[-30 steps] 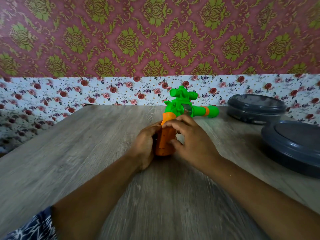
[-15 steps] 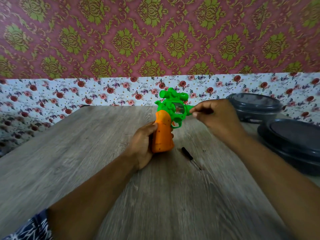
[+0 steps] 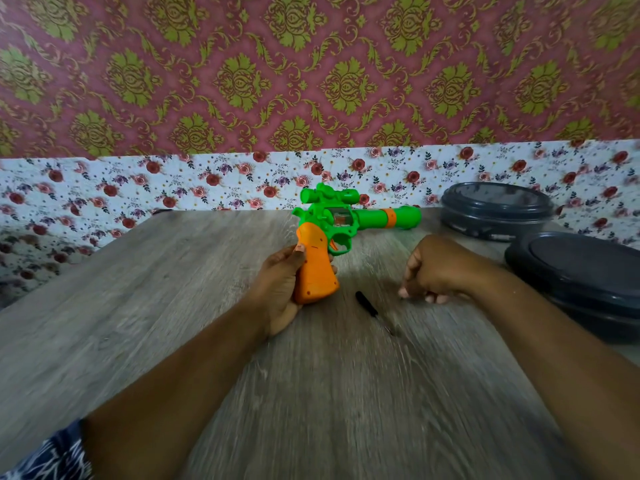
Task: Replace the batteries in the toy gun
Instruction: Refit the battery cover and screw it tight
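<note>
Item: toy gun (image 3: 341, 233), upright above the worktop (image 3: 138, 306); our left hand (image 3: 280, 289) grips its orange handle. Right hand (image 3: 436, 271) curled, fingers empty, near the screwdriver (image 3: 367, 304). Risk: we may fumble the slim tool.

Home setting, most likely a living room or play corner.

Ornate maroon-and-gold damask wallpaper (image 3: 311, 71) above a rose-print floral band (image 3: 173, 188) along the far wall; wood-grain surface (image 3: 138, 306) carrying two lidded dark grey plastic containers (image 3: 495, 209) at far right and a bright plastic toy gun (image 3: 346, 223).
</note>
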A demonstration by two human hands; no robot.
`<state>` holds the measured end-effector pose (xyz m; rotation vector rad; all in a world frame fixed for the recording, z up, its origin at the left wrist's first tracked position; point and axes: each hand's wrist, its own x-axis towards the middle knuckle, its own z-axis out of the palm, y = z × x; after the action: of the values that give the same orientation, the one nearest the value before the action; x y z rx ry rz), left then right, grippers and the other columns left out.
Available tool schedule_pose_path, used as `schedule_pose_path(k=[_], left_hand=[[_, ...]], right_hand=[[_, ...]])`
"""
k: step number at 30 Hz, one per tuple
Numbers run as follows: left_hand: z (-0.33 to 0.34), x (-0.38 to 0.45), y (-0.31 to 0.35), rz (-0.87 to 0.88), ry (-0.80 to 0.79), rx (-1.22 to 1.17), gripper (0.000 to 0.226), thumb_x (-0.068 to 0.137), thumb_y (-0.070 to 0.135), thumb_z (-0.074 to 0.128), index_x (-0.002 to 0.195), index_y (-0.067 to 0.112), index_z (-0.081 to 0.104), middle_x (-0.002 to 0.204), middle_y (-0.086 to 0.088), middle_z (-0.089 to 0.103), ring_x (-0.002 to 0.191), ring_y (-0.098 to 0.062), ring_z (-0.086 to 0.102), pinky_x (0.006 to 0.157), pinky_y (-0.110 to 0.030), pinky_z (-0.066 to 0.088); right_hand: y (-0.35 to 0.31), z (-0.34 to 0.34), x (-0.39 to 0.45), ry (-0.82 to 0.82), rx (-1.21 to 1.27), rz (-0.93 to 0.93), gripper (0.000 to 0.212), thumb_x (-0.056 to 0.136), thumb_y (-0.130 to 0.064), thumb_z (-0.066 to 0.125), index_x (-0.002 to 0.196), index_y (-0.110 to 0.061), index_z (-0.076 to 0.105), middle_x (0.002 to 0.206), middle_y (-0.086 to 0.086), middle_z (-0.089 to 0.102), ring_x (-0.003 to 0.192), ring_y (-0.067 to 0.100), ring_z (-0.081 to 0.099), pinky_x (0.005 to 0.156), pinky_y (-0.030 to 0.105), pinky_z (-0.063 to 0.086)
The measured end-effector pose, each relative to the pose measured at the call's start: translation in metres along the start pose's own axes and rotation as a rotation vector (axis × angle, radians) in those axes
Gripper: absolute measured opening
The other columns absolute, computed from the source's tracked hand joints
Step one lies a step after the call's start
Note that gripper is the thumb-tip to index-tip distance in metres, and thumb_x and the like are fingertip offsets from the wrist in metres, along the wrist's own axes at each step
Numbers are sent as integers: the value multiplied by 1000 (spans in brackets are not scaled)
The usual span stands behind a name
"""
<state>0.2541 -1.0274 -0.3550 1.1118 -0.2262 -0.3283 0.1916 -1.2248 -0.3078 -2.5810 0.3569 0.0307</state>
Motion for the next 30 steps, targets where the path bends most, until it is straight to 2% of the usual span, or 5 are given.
schedule_pose_path(k=[14,18,23,26,30], left_hand=[[1,-3,2,-5,-38,-8,27,99,19,38,122,8,45,102,-15,64,88,-28,64,75,-41,53],[3,-4,1,-14,-69,-15,32,99,18,34,128,8,46,105,-15,64,89,-29,63,74,-40,53],[7,-3,-2,30,-25,17,34,98,14,31,123,11,54,104,-9,65,89,-21,62,69,-33,54],[10,-4,-3,38,-62,24,32,98,13,30,107,9,61,100,-11,67,86,-20,62,76,-31,52],[11,-6,-4,53,-100,28,33,98,13,30,95,14,63,81,-2,71,75,-14,66,65,-24,56]], right_hand=[[0,10,3,74,-287,-193,16,73,-22,74,80,-9,66,87,10,67,83,23,62,77,35,53],[-13,17,-1,114,-148,-405,16,79,-14,68,76,1,68,81,16,69,76,23,64,72,35,50],[-45,41,-10,356,190,-638,5,78,-10,69,75,-6,68,79,5,66,75,17,62,74,33,50],[-51,56,-9,453,176,-714,3,79,-9,67,76,-7,67,85,7,63,79,20,59,74,34,48],[-51,63,-4,528,86,-741,6,82,-11,62,78,-7,63,88,7,59,81,22,57,72,38,48]])
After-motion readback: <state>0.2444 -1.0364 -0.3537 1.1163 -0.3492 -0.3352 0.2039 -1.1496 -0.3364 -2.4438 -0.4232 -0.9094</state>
